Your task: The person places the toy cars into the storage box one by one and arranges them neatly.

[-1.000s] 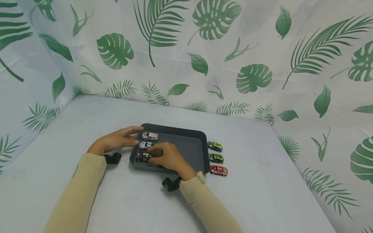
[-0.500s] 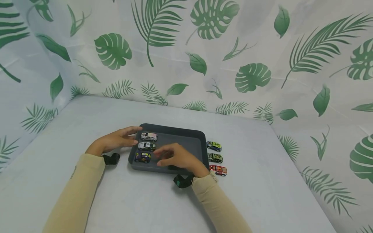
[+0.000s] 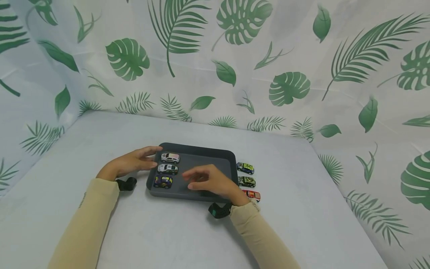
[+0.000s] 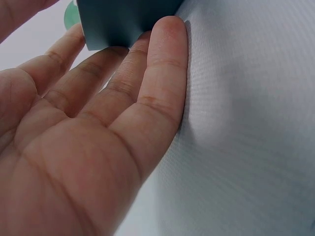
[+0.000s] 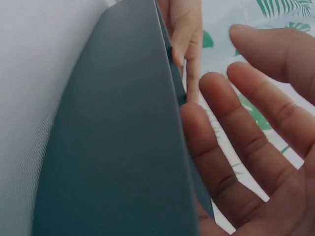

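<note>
In the head view a dark grey tray (image 3: 215, 168) holds three toy cars along its left side: a white and pink one (image 3: 170, 157), a white and black one (image 3: 167, 169) and a purple and yellow one (image 3: 163, 182). My left hand (image 3: 129, 163) touches the tray's left edge; in the left wrist view its extended fingers (image 4: 165, 64) meet the tray wall (image 4: 123, 22). Over the tray, right of the cars, hovers my right hand (image 3: 215, 182), fingers relaxed and holding nothing. The right wrist view shows those fingers (image 5: 221, 101) beside the tray's outer wall (image 5: 113, 128).
Three more toy cars stand on the white table (image 3: 168, 231) just right of the tray: blue and yellow (image 3: 245, 167), green camouflage (image 3: 247, 181), and a red one (image 3: 252, 195) partly hidden by my right wrist. A leaf-patterned cloth (image 3: 201, 71) rises behind and at the sides.
My right hand has come off the purple and yellow car and moved right over the tray. The left hand has kept its place at the tray's edge.
</note>
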`<state>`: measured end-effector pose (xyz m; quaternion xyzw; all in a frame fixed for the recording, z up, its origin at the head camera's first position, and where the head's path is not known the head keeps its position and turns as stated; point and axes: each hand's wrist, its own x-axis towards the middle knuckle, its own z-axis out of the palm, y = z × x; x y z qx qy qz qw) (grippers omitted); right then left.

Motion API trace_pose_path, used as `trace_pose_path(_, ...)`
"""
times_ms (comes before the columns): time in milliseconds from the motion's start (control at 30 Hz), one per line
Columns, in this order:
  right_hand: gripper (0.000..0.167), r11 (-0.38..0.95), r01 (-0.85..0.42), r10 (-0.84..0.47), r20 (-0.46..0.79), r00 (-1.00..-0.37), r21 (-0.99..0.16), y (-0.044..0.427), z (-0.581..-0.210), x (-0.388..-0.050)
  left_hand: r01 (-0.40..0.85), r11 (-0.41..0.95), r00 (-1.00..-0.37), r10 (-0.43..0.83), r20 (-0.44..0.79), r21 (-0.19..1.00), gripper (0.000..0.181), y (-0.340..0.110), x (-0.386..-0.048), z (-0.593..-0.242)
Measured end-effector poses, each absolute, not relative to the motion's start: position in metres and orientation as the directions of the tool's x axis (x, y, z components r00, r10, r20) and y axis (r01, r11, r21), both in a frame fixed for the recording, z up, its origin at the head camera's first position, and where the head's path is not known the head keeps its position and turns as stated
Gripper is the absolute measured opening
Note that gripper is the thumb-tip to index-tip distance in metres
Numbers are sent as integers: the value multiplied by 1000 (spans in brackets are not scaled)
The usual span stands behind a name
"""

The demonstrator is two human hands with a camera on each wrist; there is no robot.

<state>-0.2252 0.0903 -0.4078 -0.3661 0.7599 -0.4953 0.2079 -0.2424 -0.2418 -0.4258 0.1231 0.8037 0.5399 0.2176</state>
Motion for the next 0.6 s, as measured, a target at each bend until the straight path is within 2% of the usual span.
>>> trace_pose_path(333,37,221,-409,-755,110,-647,-886,112,-404,-221,-22,380,-870,448,-205,925,79,-243,-241,-425)
trace_pose_path(600,38,245,-401,-722,110,-683,-882,132,-404,-219,-23,389,-868,449,-211,921,79,-243,-240,-424)
